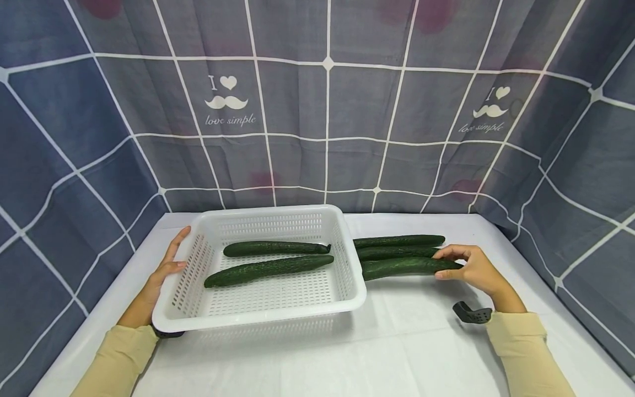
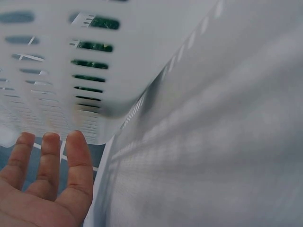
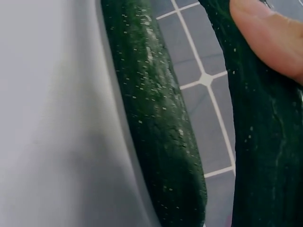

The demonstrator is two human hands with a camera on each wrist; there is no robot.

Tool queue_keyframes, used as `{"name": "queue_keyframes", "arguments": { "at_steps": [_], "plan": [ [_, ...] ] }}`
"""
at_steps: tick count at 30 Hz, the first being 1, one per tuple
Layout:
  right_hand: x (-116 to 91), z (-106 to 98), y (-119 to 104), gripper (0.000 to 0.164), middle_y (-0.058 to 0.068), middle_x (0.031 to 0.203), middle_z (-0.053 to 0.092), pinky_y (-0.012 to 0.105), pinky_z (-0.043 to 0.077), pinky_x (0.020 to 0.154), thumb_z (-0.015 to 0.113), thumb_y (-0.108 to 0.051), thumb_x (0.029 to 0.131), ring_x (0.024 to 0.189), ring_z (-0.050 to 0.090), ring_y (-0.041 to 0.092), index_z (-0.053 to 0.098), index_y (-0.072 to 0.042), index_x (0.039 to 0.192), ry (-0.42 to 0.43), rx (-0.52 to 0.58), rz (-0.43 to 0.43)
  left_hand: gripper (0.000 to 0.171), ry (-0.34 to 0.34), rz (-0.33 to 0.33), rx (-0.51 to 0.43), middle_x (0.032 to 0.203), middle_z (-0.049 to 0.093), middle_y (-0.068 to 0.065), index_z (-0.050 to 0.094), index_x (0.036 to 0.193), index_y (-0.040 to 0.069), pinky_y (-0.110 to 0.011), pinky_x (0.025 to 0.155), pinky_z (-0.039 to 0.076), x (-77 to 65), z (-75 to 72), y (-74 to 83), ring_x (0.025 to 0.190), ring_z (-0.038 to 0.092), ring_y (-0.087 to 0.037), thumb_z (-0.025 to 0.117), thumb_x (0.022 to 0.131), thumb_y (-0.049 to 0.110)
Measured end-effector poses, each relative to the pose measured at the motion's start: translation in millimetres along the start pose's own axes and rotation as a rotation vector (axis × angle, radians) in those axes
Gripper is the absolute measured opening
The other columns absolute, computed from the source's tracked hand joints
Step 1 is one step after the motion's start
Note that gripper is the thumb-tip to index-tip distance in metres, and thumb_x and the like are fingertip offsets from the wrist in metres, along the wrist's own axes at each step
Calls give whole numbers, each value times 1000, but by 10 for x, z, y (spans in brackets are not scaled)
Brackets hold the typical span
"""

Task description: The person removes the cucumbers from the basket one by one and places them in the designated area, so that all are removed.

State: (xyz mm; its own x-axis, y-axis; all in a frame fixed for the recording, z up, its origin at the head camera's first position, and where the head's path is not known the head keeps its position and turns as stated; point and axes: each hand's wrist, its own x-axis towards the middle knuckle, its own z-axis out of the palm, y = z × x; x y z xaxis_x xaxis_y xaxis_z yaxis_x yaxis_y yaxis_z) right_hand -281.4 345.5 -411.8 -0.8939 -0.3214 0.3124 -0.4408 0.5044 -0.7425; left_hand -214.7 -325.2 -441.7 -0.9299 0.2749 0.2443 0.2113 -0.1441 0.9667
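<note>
A white perforated plastic basket stands at the left on the white table. Two cucumbers lie in it, a rear cucumber and a front cucumber. My left hand touches the basket's left side; the left wrist view shows fingers extended against the slotted wall. To the right of the basket, three more cucumbers lie side by side: a back one, a middle one and a near one. My right hand grips the near cucumber by its right end, its thumb on the skin.
A white cloth covers the table. Grey-blue checked curtains close in the back and both sides. The basket's right rim hides the left ends of the loose cucumbers. A black strap piece is on my right wrist.
</note>
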Motion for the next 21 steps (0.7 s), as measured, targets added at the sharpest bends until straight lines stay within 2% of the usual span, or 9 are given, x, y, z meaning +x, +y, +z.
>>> {"name": "queue_keyframes", "arguments": {
  "at_steps": [7, 12, 17, 21],
  "plan": [
    [31, 91, 21, 36, -14, 101, 74, 24, 51, 79, 95, 3, 75, 91, 65, 5, 79, 1, 107, -47, -1, 16, 79, 9, -12, -7, 171, 6, 8, 8, 172, 44, -33, 104, 28, -2, 3, -6, 147, 20, -9, 31, 103, 14],
    [39, 120, 32, 37, -10, 103, 73, 27, 52, 79, 96, -2, 75, 92, 64, 7, 79, -1, 108, -59, -20, 41, 78, 27, -54, -3, 172, 4, 8, 8, 172, 48, -36, 104, 27, -6, 3, 1, 147, 19, -10, 32, 104, 16],
    [37, 142, 60, 36, -6, 102, 73, 28, 53, 77, 97, -1, 75, 89, 64, 8, 80, -2, 107, -63, -31, 18, 78, 38, -82, 0, 174, 1, 7, 7, 171, 49, -41, 104, 23, -2, 6, 13, 149, 17, -11, 32, 104, 17],
    [44, 153, 68, 36, -1, 104, 74, 29, 54, 78, 97, -3, 75, 90, 65, 7, 81, -4, 106, -67, -58, 10, 78, 39, -77, -3, 174, 1, 7, 8, 171, 49, -40, 104, 23, -4, 6, 16, 149, 16, -10, 32, 104, 17]
  ]
}}
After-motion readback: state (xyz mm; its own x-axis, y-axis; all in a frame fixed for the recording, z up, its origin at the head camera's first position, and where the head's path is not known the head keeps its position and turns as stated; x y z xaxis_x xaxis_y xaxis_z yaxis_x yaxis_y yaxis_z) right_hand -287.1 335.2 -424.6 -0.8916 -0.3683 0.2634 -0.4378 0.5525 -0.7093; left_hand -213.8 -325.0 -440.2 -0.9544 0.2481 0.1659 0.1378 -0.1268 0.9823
